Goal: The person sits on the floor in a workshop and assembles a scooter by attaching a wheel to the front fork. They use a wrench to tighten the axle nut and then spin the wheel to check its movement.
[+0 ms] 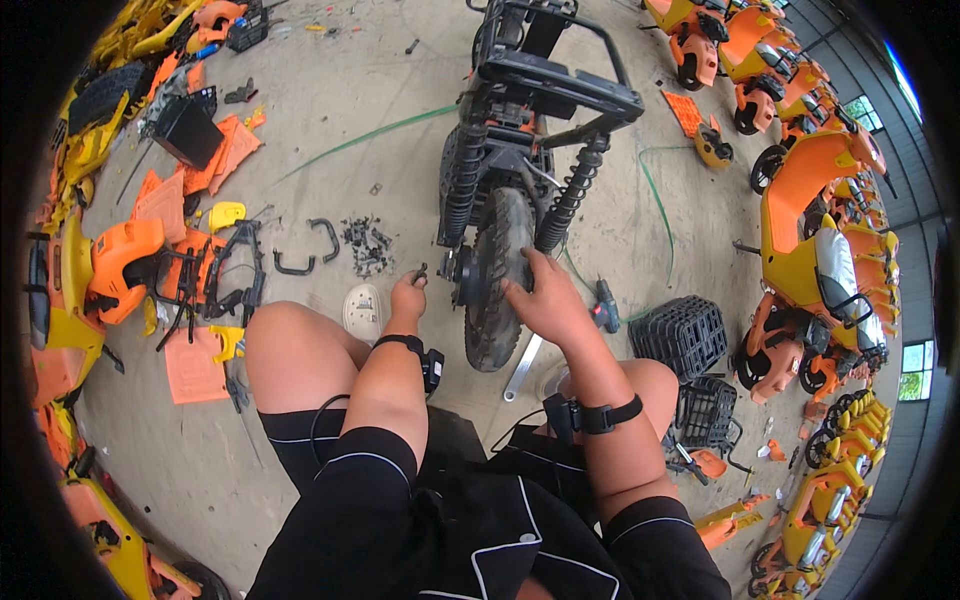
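Tyre [496, 285] stands upright between the person's two hands, fitted under a black frame [545, 75] with a coil spring [573, 195] on its right and another on its left. The left hand [407, 298], just left of the dark hub [462, 277], has its fingers closed on a small dark piece [421, 271], too small to identify. The right hand [548, 300] is partly open, thumb and forefinger apart and touching the tyre's right side. A silver wrench [523, 370] lies near the tyre's lower end; a drill [606, 307] is right of the right hand. Loose dark parts [366, 247] lie scattered beyond the left hand, beside two curved black handles [323, 240].
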Motion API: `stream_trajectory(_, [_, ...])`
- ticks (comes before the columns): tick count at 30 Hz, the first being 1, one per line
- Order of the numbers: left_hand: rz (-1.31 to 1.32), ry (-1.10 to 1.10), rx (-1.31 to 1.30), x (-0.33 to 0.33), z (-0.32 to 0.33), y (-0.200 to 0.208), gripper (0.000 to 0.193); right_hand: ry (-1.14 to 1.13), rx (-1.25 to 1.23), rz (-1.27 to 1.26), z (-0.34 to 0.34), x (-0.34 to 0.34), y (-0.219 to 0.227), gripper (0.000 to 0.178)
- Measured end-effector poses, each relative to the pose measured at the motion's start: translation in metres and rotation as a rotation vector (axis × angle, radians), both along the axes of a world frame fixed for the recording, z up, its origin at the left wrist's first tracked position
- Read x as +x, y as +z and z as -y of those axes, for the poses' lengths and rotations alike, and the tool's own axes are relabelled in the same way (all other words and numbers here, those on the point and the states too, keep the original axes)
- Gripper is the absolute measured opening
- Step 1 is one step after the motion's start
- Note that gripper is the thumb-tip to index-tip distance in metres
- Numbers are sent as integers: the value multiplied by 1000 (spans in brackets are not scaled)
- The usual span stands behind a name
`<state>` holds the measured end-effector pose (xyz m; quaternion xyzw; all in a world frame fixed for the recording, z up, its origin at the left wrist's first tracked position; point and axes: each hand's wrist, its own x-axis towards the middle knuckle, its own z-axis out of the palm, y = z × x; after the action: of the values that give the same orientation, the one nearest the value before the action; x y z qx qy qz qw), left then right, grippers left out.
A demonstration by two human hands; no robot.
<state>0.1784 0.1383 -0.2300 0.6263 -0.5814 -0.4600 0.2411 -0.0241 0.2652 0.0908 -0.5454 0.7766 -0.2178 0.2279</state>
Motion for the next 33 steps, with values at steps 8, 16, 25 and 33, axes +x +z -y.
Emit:
stream_trajectory(8, [-123,-9,-76,-13,0,-17,29,-27,-1,-152,6,15,-27,84])
stream_trajectory(16, [-294,-87,-8,-33,20,24,26,10,85,-12,8,10,-49,95])
stream_trajectory(25, [-129,-189,-131,-35,30,39,27,31,32,4,10,8,-53,95])
stream_trajectory(33, [-23,-253,-273,-29,33,26,23,22,20,52,13,7,-59,94])
